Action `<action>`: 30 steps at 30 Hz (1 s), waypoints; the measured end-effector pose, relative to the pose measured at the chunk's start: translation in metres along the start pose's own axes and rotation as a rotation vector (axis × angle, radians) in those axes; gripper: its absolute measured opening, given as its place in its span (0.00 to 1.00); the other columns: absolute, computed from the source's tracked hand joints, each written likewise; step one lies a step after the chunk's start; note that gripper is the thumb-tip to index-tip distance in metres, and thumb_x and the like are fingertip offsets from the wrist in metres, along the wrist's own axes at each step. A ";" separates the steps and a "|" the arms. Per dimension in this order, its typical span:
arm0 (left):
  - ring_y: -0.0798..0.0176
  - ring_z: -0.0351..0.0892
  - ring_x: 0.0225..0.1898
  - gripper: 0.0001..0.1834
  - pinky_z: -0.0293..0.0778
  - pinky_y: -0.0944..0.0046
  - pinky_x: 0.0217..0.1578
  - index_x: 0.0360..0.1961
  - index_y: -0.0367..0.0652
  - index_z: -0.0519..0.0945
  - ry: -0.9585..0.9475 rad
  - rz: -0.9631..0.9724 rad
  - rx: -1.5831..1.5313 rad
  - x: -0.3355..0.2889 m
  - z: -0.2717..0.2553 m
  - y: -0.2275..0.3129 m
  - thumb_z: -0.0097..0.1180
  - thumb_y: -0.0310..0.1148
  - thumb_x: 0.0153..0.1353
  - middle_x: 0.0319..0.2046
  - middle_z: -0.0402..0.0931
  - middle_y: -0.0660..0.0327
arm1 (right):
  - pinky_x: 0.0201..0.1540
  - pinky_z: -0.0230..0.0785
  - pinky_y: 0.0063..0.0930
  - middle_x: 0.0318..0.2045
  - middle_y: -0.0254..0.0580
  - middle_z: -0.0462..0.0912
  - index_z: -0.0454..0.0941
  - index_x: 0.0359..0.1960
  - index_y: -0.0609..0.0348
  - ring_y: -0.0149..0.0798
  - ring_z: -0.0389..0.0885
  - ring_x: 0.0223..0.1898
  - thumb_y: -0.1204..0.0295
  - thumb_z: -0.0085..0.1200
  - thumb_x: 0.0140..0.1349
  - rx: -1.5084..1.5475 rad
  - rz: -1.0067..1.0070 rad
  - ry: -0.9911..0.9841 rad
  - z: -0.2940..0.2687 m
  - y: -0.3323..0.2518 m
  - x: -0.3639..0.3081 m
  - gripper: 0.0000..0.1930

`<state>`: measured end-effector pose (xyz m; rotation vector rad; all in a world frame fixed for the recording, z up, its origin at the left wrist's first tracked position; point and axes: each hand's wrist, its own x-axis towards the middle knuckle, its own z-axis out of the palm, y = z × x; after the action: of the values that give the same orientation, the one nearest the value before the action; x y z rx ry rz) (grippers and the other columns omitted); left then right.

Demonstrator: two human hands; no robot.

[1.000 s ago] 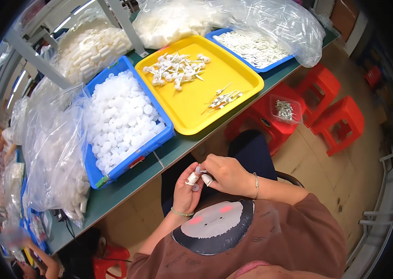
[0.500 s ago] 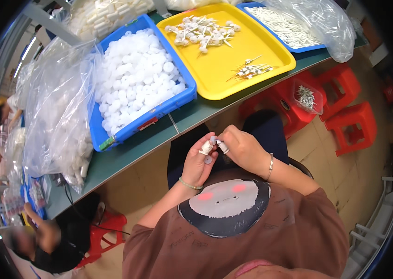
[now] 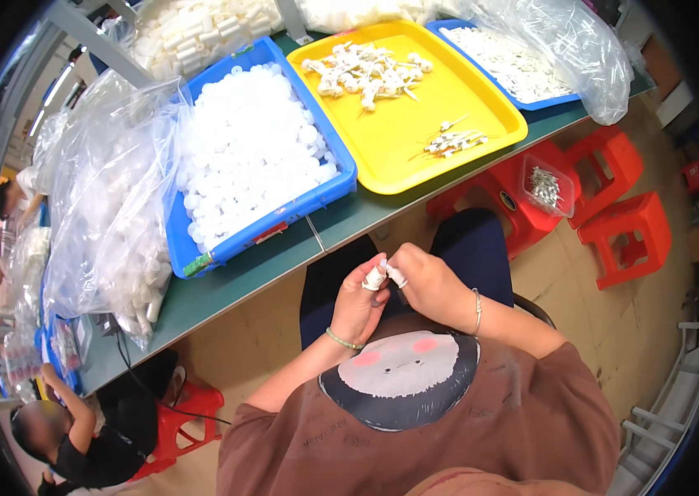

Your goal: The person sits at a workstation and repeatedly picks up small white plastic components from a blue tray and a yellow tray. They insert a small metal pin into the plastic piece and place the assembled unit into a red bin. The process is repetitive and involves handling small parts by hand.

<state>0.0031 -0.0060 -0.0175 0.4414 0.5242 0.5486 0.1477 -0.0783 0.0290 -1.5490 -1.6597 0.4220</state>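
Note:
Above my lap, my left hand point(image 3: 355, 304) and my right hand point(image 3: 435, 285) meet at their fingertips. White tape wraps a finger or thumb on each hand. The left one is closed in a pinch around a small white plastic piece point(image 3: 383, 264), mostly covered by the fingers. Against that piece, the right hand's thumb and forefinger press together; whatever they grip is hidden. Beyond the hands, a blue tray point(image 3: 275, 217) on the bench is heaped with white round plastic pieces. The yellow tray point(image 3: 391, 153) beside it holds a pile of white-headed pins point(image 3: 370, 73) and a smaller group of thin metal-tipped pieces point(image 3: 453, 143).
Clear bags point(image 3: 110, 215) of white parts cover the left of the green bench point(image 3: 225, 302). Another blue tray point(image 3: 544, 102) of small white parts stands far right. Red stools point(image 3: 627, 240) and a clear tub point(image 3: 546, 188) of metal parts are at right. A person point(image 3: 105, 430) sits lower left.
My fingertips have drawn closer together over the white piece. A pale disc that showed in my left palm is now mostly hidden. The whole view has shifted slightly, with the bench lower.

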 end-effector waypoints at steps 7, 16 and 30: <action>0.76 0.64 0.30 0.14 0.60 0.77 0.25 0.49 0.39 0.73 -0.106 0.041 0.017 -0.002 0.008 0.009 0.53 0.30 0.64 0.33 0.71 0.68 | 0.34 0.72 0.37 0.33 0.47 0.73 0.69 0.41 0.62 0.48 0.77 0.34 0.73 0.57 0.53 -0.052 -0.182 0.028 -0.016 -0.006 0.012 0.15; 0.76 0.60 0.27 0.17 0.60 0.79 0.24 0.52 0.43 0.72 -0.176 -0.040 -0.008 -0.004 0.009 0.014 0.54 0.37 0.64 0.49 0.73 0.61 | 0.47 0.70 0.34 0.39 0.52 0.80 0.79 0.41 0.62 0.52 0.78 0.43 0.78 0.53 0.53 -0.770 0.143 0.395 -0.251 0.116 0.094 0.13; 0.81 0.61 0.23 0.13 0.56 0.83 0.18 0.50 0.43 0.72 -0.281 -0.066 -0.029 0.003 0.012 0.011 0.49 0.33 0.67 0.45 0.75 0.62 | 0.50 0.65 0.27 0.45 0.46 0.78 0.71 0.52 0.66 0.35 0.74 0.49 0.78 0.43 0.65 -0.520 0.095 0.245 -0.357 0.291 0.082 0.14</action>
<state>0.0083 0.0007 -0.0034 0.4635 0.2600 0.4220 0.6121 -0.0437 0.0678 -1.9685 -1.5781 -0.1693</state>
